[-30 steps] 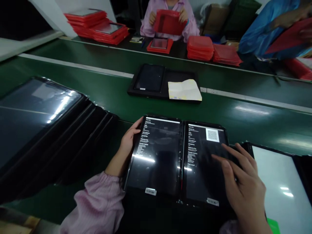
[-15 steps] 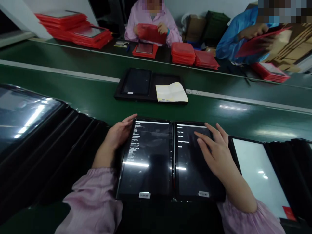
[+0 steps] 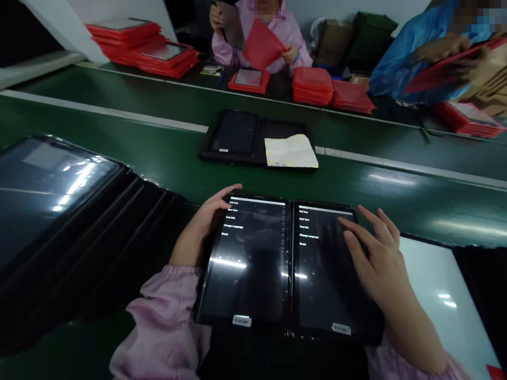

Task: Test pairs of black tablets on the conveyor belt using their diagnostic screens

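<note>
Two black tablets lie side by side in front of me. The left tablet (image 3: 257, 293) shows a short white-text menu, with a small label at its bottom. On the right tablet (image 3: 322, 295) the same menu is lit, and a similar label sits below. My left hand (image 3: 200, 224) grips the upper left corner of the left tablet, thumb at the screen's edge. Above the upper right part of the right tablet is my right hand (image 3: 380, 258), its fingers apart and holding nothing. Whether its index fingertip touches the glass, I cannot tell.
Black cases with a screen on top (image 3: 59, 174) rest at left; a pale-screened tablet (image 3: 439, 290) is at right. Ahead, a dark tray (image 3: 206, 153) bears a tablet and paper (image 3: 293, 150). Across the bench, two co-workers handle red sleeves near red stacks (image 3: 312, 87).
The left tablet's screen has gone from a page of test info to the menu. My view has swung slightly left. Opposite, a co-worker now holds a flat panel apart from a red sleeve.
</note>
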`<action>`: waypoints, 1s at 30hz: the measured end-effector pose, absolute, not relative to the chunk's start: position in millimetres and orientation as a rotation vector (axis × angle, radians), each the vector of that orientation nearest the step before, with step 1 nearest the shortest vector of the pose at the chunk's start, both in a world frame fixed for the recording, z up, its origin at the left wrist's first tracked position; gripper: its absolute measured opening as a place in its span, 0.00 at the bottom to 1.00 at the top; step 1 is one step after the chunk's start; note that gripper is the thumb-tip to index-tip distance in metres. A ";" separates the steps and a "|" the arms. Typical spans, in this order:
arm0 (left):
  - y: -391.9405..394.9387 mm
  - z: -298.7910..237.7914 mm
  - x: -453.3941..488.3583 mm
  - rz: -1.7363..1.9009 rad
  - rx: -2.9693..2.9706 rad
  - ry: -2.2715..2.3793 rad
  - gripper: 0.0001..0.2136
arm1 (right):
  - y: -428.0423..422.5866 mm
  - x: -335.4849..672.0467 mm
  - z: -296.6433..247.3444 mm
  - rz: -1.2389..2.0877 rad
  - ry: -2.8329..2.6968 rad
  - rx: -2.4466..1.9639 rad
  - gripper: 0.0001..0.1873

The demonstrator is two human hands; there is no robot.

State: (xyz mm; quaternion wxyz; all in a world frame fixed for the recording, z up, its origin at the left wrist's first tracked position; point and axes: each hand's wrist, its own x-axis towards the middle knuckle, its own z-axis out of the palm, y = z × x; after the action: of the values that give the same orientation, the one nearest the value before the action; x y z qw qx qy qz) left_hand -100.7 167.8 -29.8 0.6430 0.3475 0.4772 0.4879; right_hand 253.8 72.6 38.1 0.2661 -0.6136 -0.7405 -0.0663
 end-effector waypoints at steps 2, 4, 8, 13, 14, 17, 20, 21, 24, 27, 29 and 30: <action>168.0 -30.6 -101.8 1.103 0.805 1.091 0.32 | 71.0 255.8 39.6 -0.162 -2.004 -1.662 0.27; 168.2 -31.1 -103.1 1.096 0.822 1.098 0.32 | 69.8 258.3 41.0 -0.145 -2.003 -1.664 0.26; 168.8 -30.6 -104.8 1.080 0.850 1.128 0.32 | 66.9 263.0 47.8 -0.123 -2.003 -1.661 0.25; 162.5 -24.8 -100.5 1.129 0.787 1.128 0.32 | 59.2 261.9 55.8 -0.111 -2.003 -1.644 0.24; 158.8 -22.9 -98.7 1.162 0.745 1.123 0.31 | 57.4 260.3 55.6 -0.099 -2.007 -1.625 0.24; 144.1 -17.1 -92.2 1.249 0.618 1.109 0.29 | 52.7 253.6 52.7 -0.034 -2.047 -1.551 0.24; 128.6 -13.1 -85.6 1.287 0.555 1.137 0.30 | 48.5 247.9 50.7 0.030 -2.103 -1.483 0.23; 124.1 -12.3 -83.6 1.295 0.542 1.154 0.30 | 47.2 247.0 50.3 0.041 -2.122 -1.464 0.23; 113.6 -10.8 -78.6 1.299 0.508 1.201 0.29 | 43.6 248.1 47.1 0.020 -2.136 -1.460 0.22; 107.7 -11.0 -75.8 1.295 0.476 1.236 0.28 | 42.1 251.9 37.9 -0.048 -2.098 -1.527 0.24; 106.8 -12.6 -76.0 1.307 0.469 1.250 0.27 | 42.2 253.4 30.6 -0.064 -2.079 -1.565 0.24; 107.2 -14.0 -76.9 1.306 0.473 1.252 0.27 | 42.3 253.7 27.7 -0.064 -2.076 -1.574 0.25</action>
State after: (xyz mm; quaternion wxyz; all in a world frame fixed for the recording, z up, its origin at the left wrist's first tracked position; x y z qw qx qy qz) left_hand -76.9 107.2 -14.0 0.5937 0.2034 0.5388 0.5621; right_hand 253.7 42.3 27.7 0.2648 -0.5824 -0.7682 -0.0236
